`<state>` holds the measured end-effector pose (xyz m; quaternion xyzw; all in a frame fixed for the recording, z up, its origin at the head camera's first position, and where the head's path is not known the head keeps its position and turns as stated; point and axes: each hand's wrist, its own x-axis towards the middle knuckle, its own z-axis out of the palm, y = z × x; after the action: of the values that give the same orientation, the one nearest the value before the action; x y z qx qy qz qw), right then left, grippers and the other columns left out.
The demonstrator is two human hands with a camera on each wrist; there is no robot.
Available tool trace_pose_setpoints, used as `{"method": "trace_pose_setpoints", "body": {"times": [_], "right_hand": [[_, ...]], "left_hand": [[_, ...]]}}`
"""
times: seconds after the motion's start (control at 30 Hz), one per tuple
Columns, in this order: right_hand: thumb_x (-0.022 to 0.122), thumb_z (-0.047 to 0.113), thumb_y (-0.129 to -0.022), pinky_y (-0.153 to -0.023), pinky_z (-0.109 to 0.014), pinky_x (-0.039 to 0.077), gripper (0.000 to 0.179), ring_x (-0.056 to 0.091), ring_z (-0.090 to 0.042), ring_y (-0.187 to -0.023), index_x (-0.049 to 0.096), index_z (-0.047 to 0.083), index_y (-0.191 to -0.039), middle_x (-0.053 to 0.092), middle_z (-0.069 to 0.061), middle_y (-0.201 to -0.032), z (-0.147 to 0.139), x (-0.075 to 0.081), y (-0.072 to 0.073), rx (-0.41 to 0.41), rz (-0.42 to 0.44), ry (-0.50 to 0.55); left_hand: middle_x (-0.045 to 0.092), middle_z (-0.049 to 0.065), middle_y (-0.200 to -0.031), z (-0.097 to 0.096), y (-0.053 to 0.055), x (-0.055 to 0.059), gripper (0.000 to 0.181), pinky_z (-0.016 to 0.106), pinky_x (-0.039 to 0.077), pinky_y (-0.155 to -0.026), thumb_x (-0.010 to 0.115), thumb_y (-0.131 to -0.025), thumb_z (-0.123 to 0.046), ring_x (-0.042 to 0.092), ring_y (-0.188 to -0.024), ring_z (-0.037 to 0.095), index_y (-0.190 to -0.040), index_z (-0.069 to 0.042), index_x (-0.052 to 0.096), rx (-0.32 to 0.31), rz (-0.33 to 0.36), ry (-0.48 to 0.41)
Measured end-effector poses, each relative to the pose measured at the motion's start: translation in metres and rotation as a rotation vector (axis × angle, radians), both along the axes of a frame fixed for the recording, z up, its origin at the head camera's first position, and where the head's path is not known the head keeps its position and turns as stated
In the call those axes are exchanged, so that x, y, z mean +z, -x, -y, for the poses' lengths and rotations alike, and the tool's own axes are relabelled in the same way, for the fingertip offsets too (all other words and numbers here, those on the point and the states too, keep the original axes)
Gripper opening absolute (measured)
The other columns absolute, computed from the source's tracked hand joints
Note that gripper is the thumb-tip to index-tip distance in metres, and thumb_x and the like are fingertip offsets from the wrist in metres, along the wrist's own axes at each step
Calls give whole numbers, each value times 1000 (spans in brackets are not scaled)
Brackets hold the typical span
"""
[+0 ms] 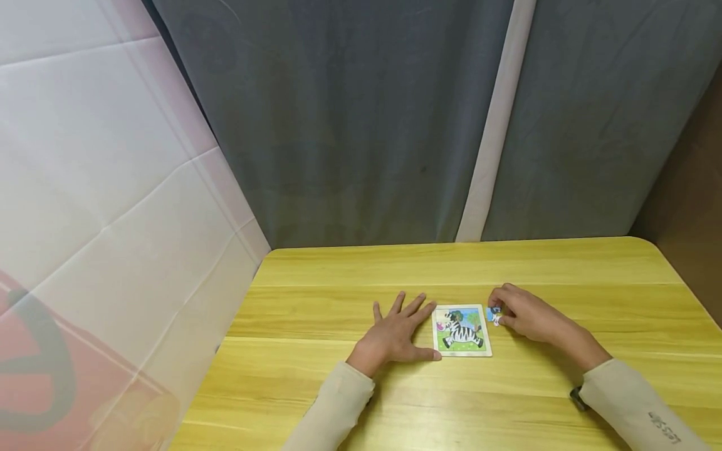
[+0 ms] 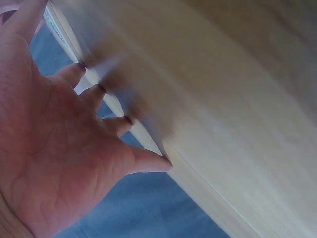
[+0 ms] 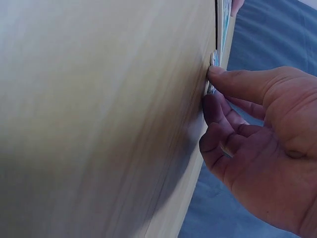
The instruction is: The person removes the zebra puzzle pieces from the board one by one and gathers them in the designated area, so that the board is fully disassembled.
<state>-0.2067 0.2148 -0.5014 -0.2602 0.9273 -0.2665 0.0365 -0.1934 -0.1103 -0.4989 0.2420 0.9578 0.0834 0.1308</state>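
A square zebra jigsaw puzzle (image 1: 462, 332) with a pale frame lies flat on the table. My left hand (image 1: 393, 337) rests at its left side with fingers spread, the thumb and forefinger touching the frame's left corners. In the left wrist view, the left hand's palm (image 2: 64, 144) shows, with straight fingertips against the tabletop. Just right of the puzzle, my right hand (image 1: 530, 314) pinches a small blue, black and white puzzle piece (image 1: 494, 314) between thumb and fingers. The right wrist view catches only a thin edge of this puzzle piece (image 3: 214, 58); the fingers hide the remainder.
The yellow wood-grain table (image 1: 316, 294) extends around both hands. Behind it hangs a dark grey curtain (image 1: 350, 138) with a pale vertical strip (image 1: 496, 125). A white fabric panel (image 1: 113, 156) stands on the left, and a brown surface (image 1: 688, 200) borders the right.
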Motion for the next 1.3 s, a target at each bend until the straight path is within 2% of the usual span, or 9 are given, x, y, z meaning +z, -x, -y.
{"method": "trace_pose_setpoints", "body": {"times": [0.2,0.47,0.57,0.7,0.83,1.03,1.3], "right_hand": [[78,5,-94,-76,-32,53,21,57,-9,-87,68,9,-113,64,-4,-108,2,2,0,0,6,-15],[77,5,-95,-74,-33,54,23,60,-13,-87,70,6,-116,65,-8,-110,17,6,-8,-71,-32,-58],[80,10,-93,-72,-32,51,23,57,-13,-83,70,8,-114,64,-6,-107,26,7,-9,-86,-40,-61],[83,14,-92,-70,-29,46,25,51,-11,-78,71,9,-113,63,-3,-102,39,7,-7,-79,-6,-40],[84,17,-92,-73,-30,49,24,52,-10,-81,72,10,-112,65,-2,-104,51,7,-3,-63,26,-31],[83,20,-93,-82,-38,56,23,59,-11,-89,72,12,-112,67,-2,-109,64,8,0,-41,28,-22],[82,23,-94,-82,-40,56,23,58,-12,-87,72,13,-112,65,-1,-107,77,11,0,-70,33,-84]], "left_hand": [[12,-15,-179,1,2,-1,104,84,9,-120,69,-84,-80,7,-168,34,-168,-47,18,1,5,-3],[12,-14,-179,3,0,-2,105,84,9,-120,70,-84,-80,7,-168,34,-168,-46,19,1,17,-4],[12,-14,-179,4,-1,-3,105,84,8,-120,69,-83,-80,7,-168,34,-169,-46,19,3,22,-7],[12,-14,-179,4,-2,-4,105,84,9,-120,69,-83,-81,7,-168,34,-168,-46,19,2,20,-10],[12,-14,-179,3,-2,-4,105,85,9,-120,69,-84,-81,7,-168,35,-169,-45,19,-1,21,-13],[11,-14,-179,2,-1,-3,104,86,8,-119,68,-85,-80,6,-168,35,-169,-45,18,-5,29,-16],[11,-13,-180,1,0,-1,103,85,7,-119,68,-85,-80,5,-168,36,-169,-45,19,-6,30,-19]]}}
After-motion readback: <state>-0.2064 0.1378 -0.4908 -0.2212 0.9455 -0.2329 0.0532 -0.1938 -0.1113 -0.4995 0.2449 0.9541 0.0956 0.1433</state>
